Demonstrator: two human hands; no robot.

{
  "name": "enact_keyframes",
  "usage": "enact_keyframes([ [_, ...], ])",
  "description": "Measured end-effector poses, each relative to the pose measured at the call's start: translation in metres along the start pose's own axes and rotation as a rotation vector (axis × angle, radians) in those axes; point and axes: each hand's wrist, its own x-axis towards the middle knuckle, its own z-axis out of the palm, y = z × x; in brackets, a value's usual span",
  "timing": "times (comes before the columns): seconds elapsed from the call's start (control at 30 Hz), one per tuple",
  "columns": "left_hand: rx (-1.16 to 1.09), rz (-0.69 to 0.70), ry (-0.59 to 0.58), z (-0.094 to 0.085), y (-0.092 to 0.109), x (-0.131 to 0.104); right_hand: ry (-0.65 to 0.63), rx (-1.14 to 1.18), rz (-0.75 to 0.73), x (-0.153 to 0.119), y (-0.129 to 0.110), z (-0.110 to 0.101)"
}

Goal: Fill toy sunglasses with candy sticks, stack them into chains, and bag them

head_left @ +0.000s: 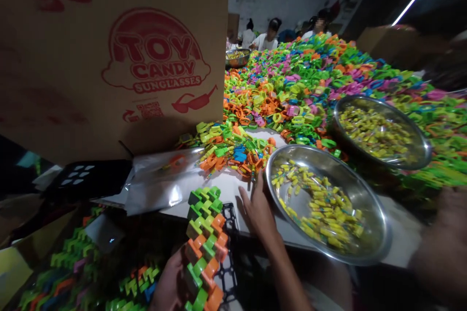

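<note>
My left hand (pixel 171 279) is wrapped around a black plastic lattice tray (pixel 229 272) at the bottom centre. Rows of green and orange plastic toy pieces (pixel 206 245) stand in the tray and hide part of my fingers. My right hand (pixel 258 209) reaches over the white table with thumb and index finger apart; nothing shows between them. Its fingertips are at the near edge of a small heap of toy pieces with yellow-capped tubes (pixel 233 150). Right beside it stands a steel bowl (pixel 379 223) holding small yellow-capped tubes (pixel 328 209).
A large printed cardboard box (pixel 164 107) blocks the left. Behind lies a big pile of bright toys (pixel 310 73) with a second steel bowl (pixel 425 150). Plastic bags (pixel 160 180) lie left. A blurred hand (pixel 441 243) of another person is at right; people sit far back.
</note>
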Motion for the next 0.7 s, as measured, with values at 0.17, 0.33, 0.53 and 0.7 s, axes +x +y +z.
enact_keyframes([
  [0.17,0.009,-0.091,-0.072,0.014,-0.006,0.003,0.021,0.042,-0.002,0.020,-0.004,0.019],
  [0.33,-0.001,-0.044,-0.086,0.022,-0.007,0.007,0.018,-0.003,-0.139,0.006,-0.002,0.026],
  [0.53,0.046,0.037,0.009,0.014,-0.005,0.009,-0.024,0.004,-0.266,-0.024,0.009,-0.006],
  [0.7,0.113,0.038,0.015,0.011,-0.003,0.000,-0.097,-0.109,-0.217,-0.038,0.008,-0.033],
])
